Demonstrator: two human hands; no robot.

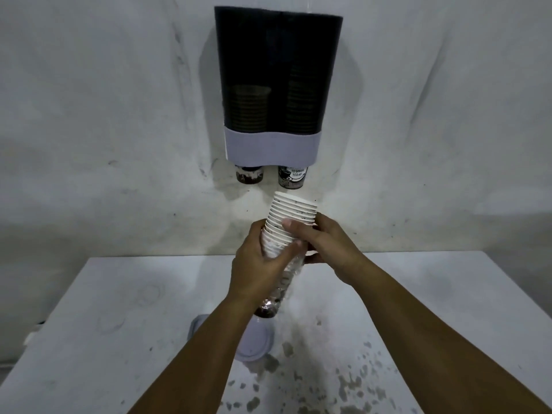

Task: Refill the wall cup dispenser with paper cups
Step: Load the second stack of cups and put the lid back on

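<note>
A wall cup dispenser (276,85) with a dark see-through body and a grey lower band hangs on the wall. Two stacks show inside it, and a printed cup (292,176) pokes out below each tube. Under it, a stack of paper cups (291,212) sits partly in a clear plastic sleeve (283,282), rims pointing up and away. My left hand (257,273) wraps around the sleeve and the stack's lower part. My right hand (325,243) grips the bare upper cups from the right side.
A white table (119,324) with dark stains at its near right lies below my arms. A grey oval lid (254,342) rests on it under my left forearm. The stained white wall (104,115) stands behind.
</note>
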